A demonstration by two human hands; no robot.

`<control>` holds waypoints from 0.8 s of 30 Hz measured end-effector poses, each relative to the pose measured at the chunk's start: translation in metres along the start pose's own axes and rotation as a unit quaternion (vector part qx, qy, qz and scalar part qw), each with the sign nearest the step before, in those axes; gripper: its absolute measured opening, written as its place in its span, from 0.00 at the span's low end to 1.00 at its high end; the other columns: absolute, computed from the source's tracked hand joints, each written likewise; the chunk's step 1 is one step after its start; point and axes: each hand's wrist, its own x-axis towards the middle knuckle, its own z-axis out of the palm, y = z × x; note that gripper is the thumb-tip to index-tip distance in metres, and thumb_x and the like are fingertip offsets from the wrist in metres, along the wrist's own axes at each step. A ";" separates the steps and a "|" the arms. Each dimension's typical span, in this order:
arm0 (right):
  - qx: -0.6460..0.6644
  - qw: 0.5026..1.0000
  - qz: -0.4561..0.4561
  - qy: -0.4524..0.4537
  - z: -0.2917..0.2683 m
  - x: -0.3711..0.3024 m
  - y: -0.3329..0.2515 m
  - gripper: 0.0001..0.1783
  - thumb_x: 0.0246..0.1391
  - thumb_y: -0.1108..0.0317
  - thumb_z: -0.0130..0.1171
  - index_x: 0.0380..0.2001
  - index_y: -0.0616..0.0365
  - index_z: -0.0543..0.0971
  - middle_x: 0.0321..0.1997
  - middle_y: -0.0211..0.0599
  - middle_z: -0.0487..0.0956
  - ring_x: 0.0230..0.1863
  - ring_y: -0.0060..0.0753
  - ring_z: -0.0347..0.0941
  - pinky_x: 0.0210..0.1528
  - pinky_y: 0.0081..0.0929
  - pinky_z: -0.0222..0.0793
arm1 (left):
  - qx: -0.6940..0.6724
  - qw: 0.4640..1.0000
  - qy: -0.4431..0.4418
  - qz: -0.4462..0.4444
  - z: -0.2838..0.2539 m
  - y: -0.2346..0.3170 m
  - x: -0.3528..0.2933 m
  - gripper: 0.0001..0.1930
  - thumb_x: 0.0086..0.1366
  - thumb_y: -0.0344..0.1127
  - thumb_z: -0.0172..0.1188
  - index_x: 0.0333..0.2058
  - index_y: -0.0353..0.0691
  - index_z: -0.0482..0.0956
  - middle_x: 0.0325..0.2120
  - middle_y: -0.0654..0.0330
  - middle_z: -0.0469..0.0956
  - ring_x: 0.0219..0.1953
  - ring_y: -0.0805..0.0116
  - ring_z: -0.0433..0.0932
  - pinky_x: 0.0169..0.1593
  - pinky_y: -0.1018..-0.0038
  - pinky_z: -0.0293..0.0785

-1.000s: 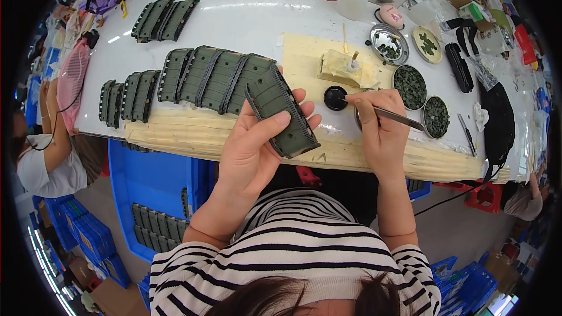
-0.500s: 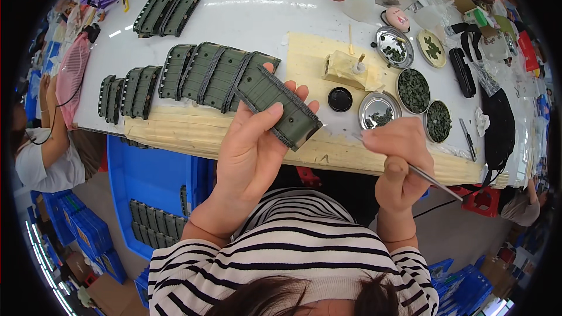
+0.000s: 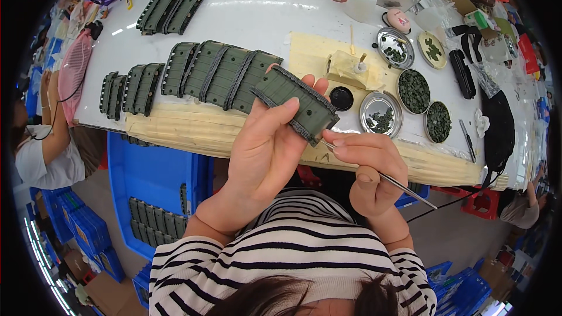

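My left hand (image 3: 257, 146) is closed around a dark green, ribbed, curved panel (image 3: 280, 92). The panel is tilted above the table's near edge, and a dark toothed strip runs along its side. Between the fingers and thumb of my right hand (image 3: 374, 164) is a slim metal rod-like tool (image 3: 407, 189). Its tip meets the lower right corner of the panel; whether it touches cannot be told. Close beyond lie more green panels (image 3: 206, 76) and a round metal dish (image 3: 393, 105) of small dark green pieces.
Tins of green pieces (image 3: 413, 89), a small black dish (image 3: 341, 99) and a yellowish block (image 3: 348, 69) stand at the right. A blue crate (image 3: 153, 161) with panels is below the table at left. Another person's arm (image 3: 54, 90) shows at far left.
My right hand has moved left, bringing the tool to the panel's corner. My left hand with the panel has shifted slightly right.
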 end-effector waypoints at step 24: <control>-0.052 0.998 0.010 -0.019 0.001 0.002 -0.003 0.11 0.49 0.78 0.59 0.38 0.63 0.80 0.40 0.46 0.80 0.36 0.35 0.78 0.37 0.23 0.74 | 0.006 1.000 0.014 0.012 0.000 -0.002 -0.001 0.21 0.67 0.22 0.41 0.59 0.39 0.58 0.55 0.49 0.65 0.64 0.52 0.59 0.67 0.56 0.58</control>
